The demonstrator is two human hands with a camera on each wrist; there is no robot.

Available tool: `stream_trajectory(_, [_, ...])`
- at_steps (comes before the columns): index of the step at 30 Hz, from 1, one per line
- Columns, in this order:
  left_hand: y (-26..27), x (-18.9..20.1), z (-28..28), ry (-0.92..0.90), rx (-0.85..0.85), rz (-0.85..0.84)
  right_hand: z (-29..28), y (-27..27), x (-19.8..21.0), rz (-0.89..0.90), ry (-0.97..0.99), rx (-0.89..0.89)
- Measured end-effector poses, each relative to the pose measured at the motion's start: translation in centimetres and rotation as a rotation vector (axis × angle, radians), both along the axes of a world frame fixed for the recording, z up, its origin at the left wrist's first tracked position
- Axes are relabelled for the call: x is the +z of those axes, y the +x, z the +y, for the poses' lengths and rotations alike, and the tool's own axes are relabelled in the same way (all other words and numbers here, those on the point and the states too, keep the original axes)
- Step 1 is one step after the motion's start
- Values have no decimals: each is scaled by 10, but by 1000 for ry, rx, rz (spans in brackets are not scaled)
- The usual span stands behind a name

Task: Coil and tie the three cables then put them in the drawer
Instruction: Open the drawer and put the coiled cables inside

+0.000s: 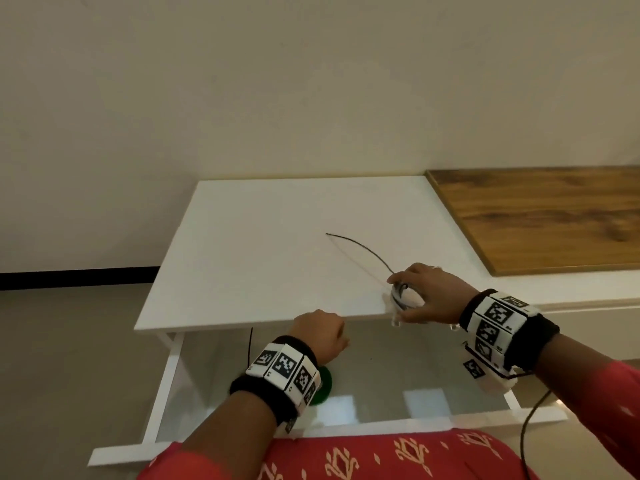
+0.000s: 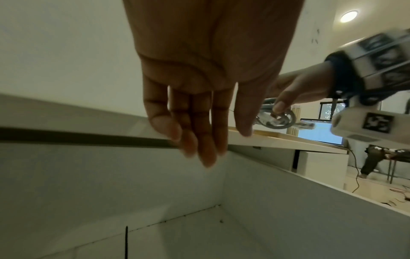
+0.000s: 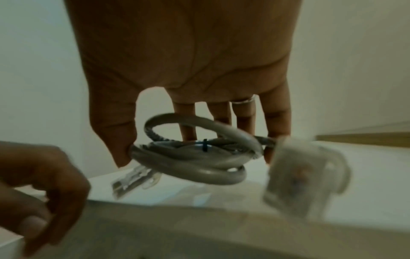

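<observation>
**Coiled grey cable held at the desk edge, drawer open just below**

Our right hand (image 3: 184, 73) has its grip closed around the coiled grey cable (image 3: 195, 157), thumb on one side of the loops and fingertips on the other; a thin black tie (image 3: 205, 146) crosses the coil. The bundle sits at the front edge of the white desk (image 1: 270, 237), its clear plugs hanging past the rim, and the coil lies roughly flat.

The relation that matters: the open drawer (image 1: 381, 427) lies directly below and toward us from that hand, so we judge the coming move to be a short carry off the edge and down. Our left hand (image 2: 206, 78) holds nothing, fingers relaxed, hovering over the drawer's left part, near the desk edge. The right hand already has the cable, so it is the one to lower it.

A loose thin black strand (image 1: 360, 247) lies on the desk beyond the right hand. Something green (image 1: 323, 386) shows in the drawer beneath our left wrist.
</observation>
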State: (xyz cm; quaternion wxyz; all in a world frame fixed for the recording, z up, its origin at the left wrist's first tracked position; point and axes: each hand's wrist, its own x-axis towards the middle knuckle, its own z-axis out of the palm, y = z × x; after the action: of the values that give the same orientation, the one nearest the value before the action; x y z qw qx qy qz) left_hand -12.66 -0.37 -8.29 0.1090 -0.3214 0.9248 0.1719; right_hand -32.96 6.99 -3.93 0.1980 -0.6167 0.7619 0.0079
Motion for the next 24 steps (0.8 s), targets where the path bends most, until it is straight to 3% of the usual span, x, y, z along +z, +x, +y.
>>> stream_trajectory(2, [5,-5,-3,129,15,-110,6,20,1,-28,47,119])
stream_trajectory(5, [11,-15,-9,184,48,-255,12,47,-5,-68,158,302])
stream_trajectory(9, [13,-20,-20,220,100,-234,8,65,-31,-50,310,430])
stream_trajectory(14, [10,-24,-28,251,76,-268,-25,64,-67,-21,518,401])
stream_trajectory(24, [10,-20,-29,308,-2,-362,-58,58,-182,80,633,276])
